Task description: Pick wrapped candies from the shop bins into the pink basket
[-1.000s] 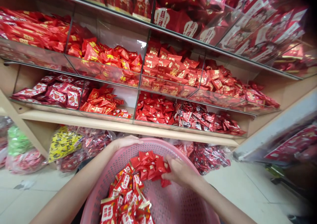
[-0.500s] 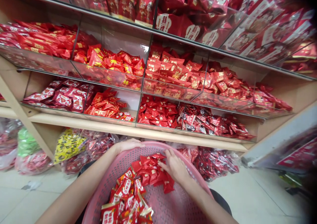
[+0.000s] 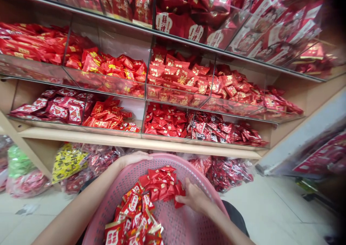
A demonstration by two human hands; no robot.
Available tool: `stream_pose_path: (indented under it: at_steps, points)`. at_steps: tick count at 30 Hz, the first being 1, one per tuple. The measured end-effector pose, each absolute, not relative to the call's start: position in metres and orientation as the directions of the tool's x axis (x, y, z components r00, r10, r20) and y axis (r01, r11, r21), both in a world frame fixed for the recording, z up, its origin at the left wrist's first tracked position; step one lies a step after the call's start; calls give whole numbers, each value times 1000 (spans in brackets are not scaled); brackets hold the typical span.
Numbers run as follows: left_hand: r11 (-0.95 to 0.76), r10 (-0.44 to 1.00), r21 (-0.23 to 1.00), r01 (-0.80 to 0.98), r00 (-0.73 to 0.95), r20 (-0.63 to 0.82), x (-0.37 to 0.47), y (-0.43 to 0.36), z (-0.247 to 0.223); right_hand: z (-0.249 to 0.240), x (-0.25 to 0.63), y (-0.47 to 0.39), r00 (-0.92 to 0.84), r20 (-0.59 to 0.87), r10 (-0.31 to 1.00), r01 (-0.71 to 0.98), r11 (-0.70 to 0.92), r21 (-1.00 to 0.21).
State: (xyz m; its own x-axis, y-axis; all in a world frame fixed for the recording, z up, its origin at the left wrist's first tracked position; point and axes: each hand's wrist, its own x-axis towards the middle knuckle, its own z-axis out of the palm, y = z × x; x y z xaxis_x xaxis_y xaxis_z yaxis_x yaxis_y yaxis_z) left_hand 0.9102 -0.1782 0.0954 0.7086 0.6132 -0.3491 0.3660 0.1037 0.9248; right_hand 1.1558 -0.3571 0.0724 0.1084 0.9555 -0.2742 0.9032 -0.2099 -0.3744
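A pink perforated plastic basket (image 3: 186, 223) sits low in the middle of the head view, against my body. My left hand (image 3: 133, 158) grips its far rim. Inside lies a heap of small red candy packets (image 3: 159, 185), with larger red-and-white packets (image 3: 129, 219) nearer me. My right hand (image 3: 193, 197) rests in the basket at the right edge of the heap, fingers curled around some of the small red packets.
Wooden shelves (image 3: 135, 141) in front carry clear acrylic bins (image 3: 173, 97) full of red wrapped sweets, in several rows. Below the shelf, bulk plastic bags (image 3: 67, 162) of sweets lie on the tiled floor (image 3: 270, 209). A display edge (image 3: 302, 136) juts in at right.
My right hand slid from the far side of the red heap down to its right edge, closing on packets. The view shifted slightly; my left hand stayed on the rim.
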Motion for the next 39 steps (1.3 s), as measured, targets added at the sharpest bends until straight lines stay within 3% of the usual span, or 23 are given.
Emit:
stream_pose_path:
  at_steps: [3,9,13,17,21,23,26,31,34,39]
  points:
    - [115,618,922,371,700,-359,909,-179,95,71,1157,-355,44,-270,962,885,-163,-436]
    - [120,630,919,376,686,-363,908,-180,96,78,1147,-357,39,-257,966,932,-128,-340]
    - [114,618,925,362,703,-351,908,-181,98,76,1143,-358,12,-225,974,937,-90,-339]
    - [106,620,932,347,709,-334,909,-180,97,79,1147,-360,-14,-290,957,932,-92,-350]
    - [123,607,939,321,724,-327,910,-179,94,103,1153,-354,-41,-305,952,948,-60,-314]
    - [138,602,941,310,727,-329,911,-179,94,126,1154,-343,-47,-227,973,953,-25,-302]
    - [168,589,940,298,735,-338,913,-180,95,164,1151,-315,-45,27,999,949,51,-310]
    - [145,584,948,285,748,-314,913,-180,96,196,1139,-248,-74,393,916,912,221,-344]
    - [158,571,951,265,762,-307,912,-180,95,193,1134,-211,-46,420,906,898,222,-381]
    - [158,599,947,281,735,-318,911,-181,95,187,1132,-176,-14,240,971,913,110,-393]
